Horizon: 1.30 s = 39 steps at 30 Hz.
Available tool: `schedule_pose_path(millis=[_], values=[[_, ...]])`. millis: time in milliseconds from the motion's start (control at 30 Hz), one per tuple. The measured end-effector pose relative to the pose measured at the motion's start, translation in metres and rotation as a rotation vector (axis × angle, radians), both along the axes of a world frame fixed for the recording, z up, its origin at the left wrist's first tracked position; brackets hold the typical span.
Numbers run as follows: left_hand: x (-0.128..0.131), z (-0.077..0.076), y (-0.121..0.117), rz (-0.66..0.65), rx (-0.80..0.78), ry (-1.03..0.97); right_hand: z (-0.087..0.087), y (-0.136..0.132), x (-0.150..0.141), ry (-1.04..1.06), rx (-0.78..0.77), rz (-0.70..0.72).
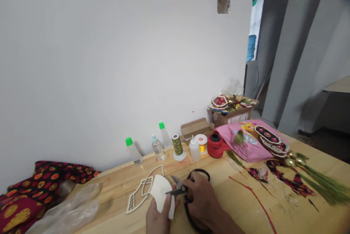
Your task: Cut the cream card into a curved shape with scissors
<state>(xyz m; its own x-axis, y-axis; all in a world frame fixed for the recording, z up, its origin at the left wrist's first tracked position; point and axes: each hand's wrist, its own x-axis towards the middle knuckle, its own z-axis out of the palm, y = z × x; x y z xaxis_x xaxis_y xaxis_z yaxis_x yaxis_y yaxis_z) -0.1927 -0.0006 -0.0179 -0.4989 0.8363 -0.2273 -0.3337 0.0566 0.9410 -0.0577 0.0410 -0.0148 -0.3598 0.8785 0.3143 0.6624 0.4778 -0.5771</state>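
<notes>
My left hand (158,216) pinches a white, curved piece of card or board (162,192) by its lower part, thumb on top. In my right hand (201,195) is a pair of black-handled scissors (195,226), their blades parted. One blade lies over the face of the white piece, and the other points up past its right edge. Just left of the white piece, two pale openwork frames (131,205) with lattice corners lie overlapping on the wooden table (115,190).
Behind my hands stand green-capped bottles (133,152), a clear bottle (158,148), an olive thread spool (177,145), a white squeeze bottle (195,150) and a red thread cone (215,146). Patterned fabric (24,190) lies left. Finished ornaments (270,141), green tassels (325,183) and red cord (257,199) lie right.
</notes>
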Motion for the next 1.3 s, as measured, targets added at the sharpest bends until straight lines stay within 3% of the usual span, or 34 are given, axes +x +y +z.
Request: schedule_pose_path(millis=[200, 367, 633, 800, 967, 1300], values=[[-0.005, 0.001, -0.005, -0.021, 0.006, -0.012, 0.002, -0.002, 0.0, -0.018, 0.015, 0.053], [-0.002, 0.003, -0.005, -0.019, -0.028, 0.006, 0.004, -0.003, -0.001, -0.032, 0.005, 0.002], [-0.003, -0.006, -0.001, -0.076, -0.014, -0.07, 0.002, -0.001, 0.0, -0.045, -0.011, -0.019], [-0.003, -0.001, -0.001, -0.08, -0.03, -0.14, 0.001, 0.0, 0.0, -0.025, -0.018, -0.007], [-0.005, 0.005, -0.004, -0.097, -0.014, -0.041, 0.002, 0.0, 0.0, -0.02, -0.001, 0.05], [-0.012, -0.006, -0.003, -0.087, -0.01, 0.059, 0.004, -0.004, 0.004, -0.059, 0.029, 0.031]])
